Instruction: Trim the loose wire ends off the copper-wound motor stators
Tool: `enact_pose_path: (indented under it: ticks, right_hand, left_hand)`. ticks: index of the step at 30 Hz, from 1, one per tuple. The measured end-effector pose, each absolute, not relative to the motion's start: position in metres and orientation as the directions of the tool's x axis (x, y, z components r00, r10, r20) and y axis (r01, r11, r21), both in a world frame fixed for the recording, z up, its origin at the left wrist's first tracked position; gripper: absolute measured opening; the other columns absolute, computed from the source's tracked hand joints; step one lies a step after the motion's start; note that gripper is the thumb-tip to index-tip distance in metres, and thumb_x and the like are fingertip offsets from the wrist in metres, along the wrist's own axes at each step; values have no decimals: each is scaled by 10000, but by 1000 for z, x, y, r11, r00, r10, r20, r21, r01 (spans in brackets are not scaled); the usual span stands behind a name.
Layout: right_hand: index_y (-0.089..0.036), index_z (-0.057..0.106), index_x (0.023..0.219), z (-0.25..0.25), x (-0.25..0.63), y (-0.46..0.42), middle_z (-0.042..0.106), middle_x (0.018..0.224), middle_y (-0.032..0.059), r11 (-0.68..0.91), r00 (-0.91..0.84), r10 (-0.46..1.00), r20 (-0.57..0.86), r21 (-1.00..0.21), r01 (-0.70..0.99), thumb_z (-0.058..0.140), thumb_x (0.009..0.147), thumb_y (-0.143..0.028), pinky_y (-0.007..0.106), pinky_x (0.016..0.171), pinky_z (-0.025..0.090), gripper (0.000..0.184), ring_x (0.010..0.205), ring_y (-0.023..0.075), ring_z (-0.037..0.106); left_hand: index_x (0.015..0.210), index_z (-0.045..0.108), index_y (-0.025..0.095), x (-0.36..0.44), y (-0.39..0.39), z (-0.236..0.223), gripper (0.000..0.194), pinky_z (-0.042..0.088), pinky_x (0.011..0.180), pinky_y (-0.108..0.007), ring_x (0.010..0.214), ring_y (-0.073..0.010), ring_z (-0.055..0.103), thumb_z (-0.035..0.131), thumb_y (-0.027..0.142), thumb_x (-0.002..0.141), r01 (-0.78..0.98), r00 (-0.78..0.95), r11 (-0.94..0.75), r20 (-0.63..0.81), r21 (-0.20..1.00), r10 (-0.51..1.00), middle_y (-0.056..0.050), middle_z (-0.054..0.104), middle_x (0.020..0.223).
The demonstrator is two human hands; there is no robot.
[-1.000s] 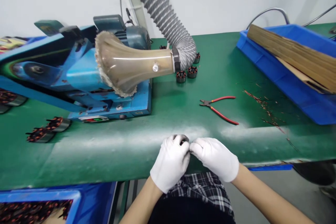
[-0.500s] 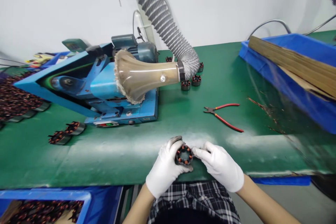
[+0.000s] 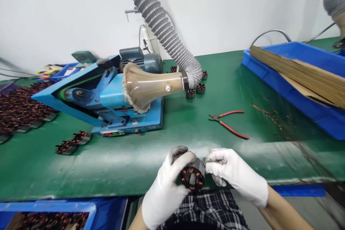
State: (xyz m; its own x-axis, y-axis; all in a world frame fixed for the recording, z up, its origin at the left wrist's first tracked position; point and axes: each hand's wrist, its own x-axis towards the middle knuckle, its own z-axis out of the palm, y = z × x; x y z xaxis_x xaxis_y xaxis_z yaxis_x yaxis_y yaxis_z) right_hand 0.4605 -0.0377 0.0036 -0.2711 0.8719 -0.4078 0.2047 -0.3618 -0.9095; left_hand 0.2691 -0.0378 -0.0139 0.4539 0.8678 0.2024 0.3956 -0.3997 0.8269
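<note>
Both my hands wear white gloves and meet at the near edge of the green table [image 3: 107, 165]. My left hand [image 3: 165, 187] is closed around a small round motor stator [image 3: 193, 176] with dark steel teeth and copper windings, its open face turned toward me. My right hand [image 3: 235, 174] pinches the stator's upper right rim with thumb and fingers. Whether a wire is between those fingers is too small to tell.
A blue grinding machine [image 3: 107, 97] with a beige suction horn [image 3: 148, 86] and grey hose [image 3: 164, 25] stands mid-table. Red-handled pliers [image 3: 229, 124] lie right of centre beside wire scraps. Loose stators [image 3: 72, 143] sit left and behind the hose. Blue bins [image 3: 296, 86] hold cardboard at right.
The stator has tilted up and come toward me between my hands, its windings now showing. The camera has tipped back, so more of the left pile of stators shows.
</note>
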Motion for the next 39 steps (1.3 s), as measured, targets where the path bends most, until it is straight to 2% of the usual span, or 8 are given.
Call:
enact_pose_path:
  ticks: [6, 10, 13, 16, 19, 26, 32, 39]
  right_hand:
    - [-179, 561, 545, 6, 454, -47, 473, 567, 1, -110, -19, 992, -124, -932, 344, 513, 702, -259, 259, 531, 353, 183, 551, 145, 460]
    - [-177, 481, 550, 5, 451, -50, 422, 464, -42, -370, -161, 915, -370, -929, 30, 543, 698, -295, 222, 422, 308, 199, 411, 99, 387]
    - [-171, 512, 603, 1, 451, -52, 445, 477, -45, -404, -134, 908, -397, -914, -32, 558, 696, -278, 214, 417, 329, 149, 403, 92, 399]
    - [-183, 612, 714, -4, 451, -54, 486, 594, -20, -214, -31, 975, -219, -969, 124, 545, 720, -236, 224, 453, 371, 86, 474, 111, 457]
    - [-195, 601, 592, -6, 451, -55, 467, 599, -9, -2, -33, 999, -14, -944, 331, 529, 754, -213, 239, 522, 382, 178, 542, 126, 473]
    - [-172, 487, 591, -4, 450, -48, 412, 479, -50, -360, -190, 916, -352, -933, -7, 534, 757, -318, 203, 416, 320, 226, 412, 87, 387]
    - [-167, 546, 598, -20, 446, -44, 458, 553, -16, -236, 2, 971, -240, -953, 191, 519, 753, -316, 222, 440, 366, 217, 457, 109, 453]
    - [-177, 437, 617, -53, 450, -27, 372, 458, -60, -389, -316, 852, -416, -909, 148, 471, 773, -493, 208, 379, 334, 354, 372, 84, 380]
  left_hand:
    - [782, 615, 238, 274, -37, -3, 186, 484, 832, -300, 945, -185, 553, 639, 88, 674, 240, 535, -325, 155, 915, 830, -23, 563, 987]
    - [1168, 472, 256, 275, -42, -11, 551, 439, 925, -372, 1083, -235, 489, 694, 189, 669, 463, 388, -388, 211, 797, 897, -83, 488, 1147]
    - [1166, 458, 248, 274, -41, -17, 622, 439, 930, -378, 1099, -251, 486, 747, 255, 615, 508, 410, -412, 209, 756, 888, -89, 495, 1156]
    - [1133, 471, 257, 275, -37, -17, 534, 495, 848, -338, 975, -207, 571, 701, 203, 654, 428, 410, -350, 166, 833, 897, -53, 564, 1084]
    - [1001, 556, 246, 277, -37, -14, 384, 513, 813, -343, 921, -213, 595, 675, 162, 645, 412, 428, -274, 81, 869, 900, -34, 605, 1015]
    - [1152, 477, 246, 269, -39, -17, 486, 414, 951, -399, 1122, -235, 466, 585, 116, 697, 456, 384, -326, 148, 828, 911, -87, 462, 1216]
    - [842, 563, 234, 271, -30, -21, 221, 510, 757, -268, 847, -150, 577, 589, 75, 691, 300, 572, -288, 70, 909, 818, -8, 563, 908]
    - [1131, 443, 206, 274, -30, -60, 529, 398, 941, -421, 1096, -235, 469, 484, -40, 664, 575, 508, -576, 298, 581, 808, -93, 507, 1106]
